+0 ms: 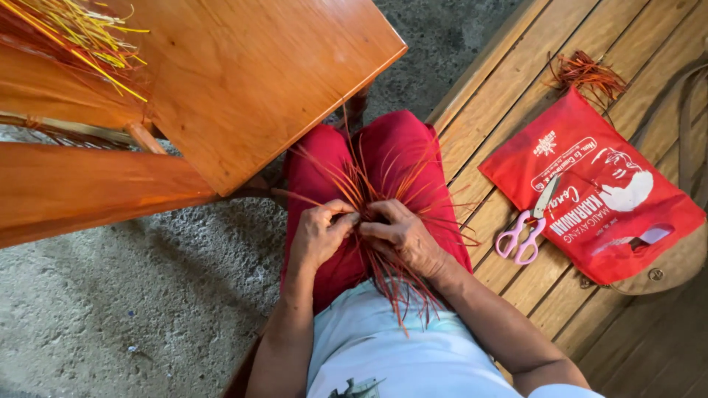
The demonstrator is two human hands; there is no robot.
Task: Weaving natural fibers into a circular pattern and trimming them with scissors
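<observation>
I see bare forearms, a pale blue-white shirt point(383, 346) with short sleeves, and red trousers point(391, 158) over the lap beyond my hands.

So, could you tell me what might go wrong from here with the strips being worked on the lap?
The orange-red strips fan out loosely from where the left hand and right hand pinch them, so some may slip free or tangle. Their long stiff ends point toward the person's torso and could poke. The pink-handled scissors lie half on the red bag on the slatted bench, where a shifting elbow might knock them off.
</observation>
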